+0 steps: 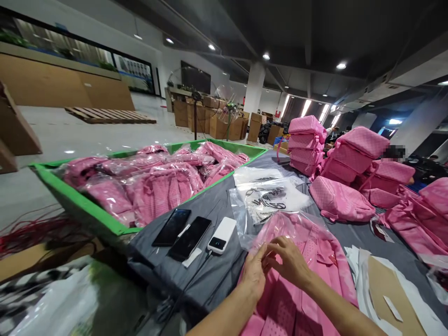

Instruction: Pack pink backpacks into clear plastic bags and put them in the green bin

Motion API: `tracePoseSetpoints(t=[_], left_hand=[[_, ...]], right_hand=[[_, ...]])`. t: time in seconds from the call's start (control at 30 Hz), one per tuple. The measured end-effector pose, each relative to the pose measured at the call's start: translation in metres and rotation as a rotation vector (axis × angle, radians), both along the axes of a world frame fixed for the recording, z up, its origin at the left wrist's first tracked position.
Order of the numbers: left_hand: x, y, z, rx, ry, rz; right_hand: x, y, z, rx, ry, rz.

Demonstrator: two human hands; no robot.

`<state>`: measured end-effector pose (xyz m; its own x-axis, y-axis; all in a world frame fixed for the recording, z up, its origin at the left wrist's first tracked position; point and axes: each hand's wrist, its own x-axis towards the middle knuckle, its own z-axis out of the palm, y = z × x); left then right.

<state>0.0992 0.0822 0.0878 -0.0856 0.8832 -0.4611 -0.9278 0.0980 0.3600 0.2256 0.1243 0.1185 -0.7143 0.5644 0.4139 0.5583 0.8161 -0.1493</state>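
Note:
A pink backpack (pixel 308 289) lies on the grey-covered table right in front of me, its straps and padded back facing up. Clear plastic (pixel 280 226) covers its top end. Over the backpack's upper left side, my left hand (pixel 255 273) and my right hand (pixel 289 260) meet with fingertips pinched close together. Whatever is between the fingers is too small or hidden to make out, though the plastic is right beside them. Just beyond the backpack lie flat clear bags with black print (pixel 276 196).
Left of the table, a green-rimmed bin (pixel 121 227) holds several bagged pink backpacks (pixel 168 186). Two dark phones (pixel 191 238) and a white power bank (pixel 222 235) with a cable lie nearby. Stacked pink backpacks (pixel 306 144) stand at right, near cardboard and white sheets (pixel 388 294).

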Motion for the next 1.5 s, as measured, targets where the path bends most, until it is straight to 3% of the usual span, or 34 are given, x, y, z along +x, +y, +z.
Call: tracePoseSetpoints(t=[0.17,0.3,0.43,0.53,0.6,0.67,0.7,0.8,0.83,0.9,1.0,1.1,1.2,1.27,1.4,1.5], left_hand=[[-0.028,-0.017,-0.004,0.072,0.217,0.012],[-0.033,-0.023,-0.012,0.073,0.318,0.061],[-0.033,-0.022,-0.01,0.138,0.44,0.076],[-0.041,-0.017,-0.009,0.146,0.642,0.045],[-0.051,-0.016,-0.014,0.112,0.788,0.026],[-0.062,-0.019,-0.021,0.106,0.898,-0.005],[-0.067,-0.022,-0.025,0.114,0.925,-0.027],[-0.081,-0.038,-0.032,0.103,1.167,-0.043],[-0.085,-0.043,-0.033,0.081,1.318,0.005],[-0.092,-0.05,-0.03,0.014,1.642,0.188],[-0.106,-0.05,-0.021,-0.072,1.849,0.405],[-0.128,-0.047,-0.014,-0.093,1.808,0.338],[-0.146,-0.051,-0.015,-0.147,1.83,0.457],[-0.148,-0.058,-0.019,-0.086,1.977,0.569],[-0.139,-0.069,-0.027,0.177,2.309,0.431],[-0.145,-0.073,-0.036,0.169,2.28,0.435]], right_hand=[[0.024,0.014,-0.004,-0.092,0.024,-0.066],[0.017,0.011,-0.01,-0.241,0.075,-0.043],[-0.004,0.004,-0.005,-0.521,0.187,-0.035],[-0.011,0.006,0.001,-0.778,0.319,-0.014],[-0.013,0.009,0.005,-0.863,0.437,-0.056],[-0.016,0.012,0.007,-0.802,0.505,-0.149],[-0.018,0.013,0.007,-0.69,0.489,-0.202],[-0.027,0.014,0.004,-0.103,0.326,-0.278],[-0.032,0.014,0.002,0.06,0.273,-0.259],[-0.041,0.012,-0.001,0.232,0.218,-0.192],[-0.049,0.003,-0.002,0.348,0.164,-0.086],[-0.046,-0.01,0.002,0.441,0.106,-0.025],[-0.042,-0.025,0.003,0.361,0.064,-0.044],[-0.042,-0.033,0.0,0.27,0.009,-0.059],[-0.037,-0.039,-0.012,0.246,-0.149,-0.075],[-0.002,-0.033,-0.023,0.297,-0.215,-0.179]])
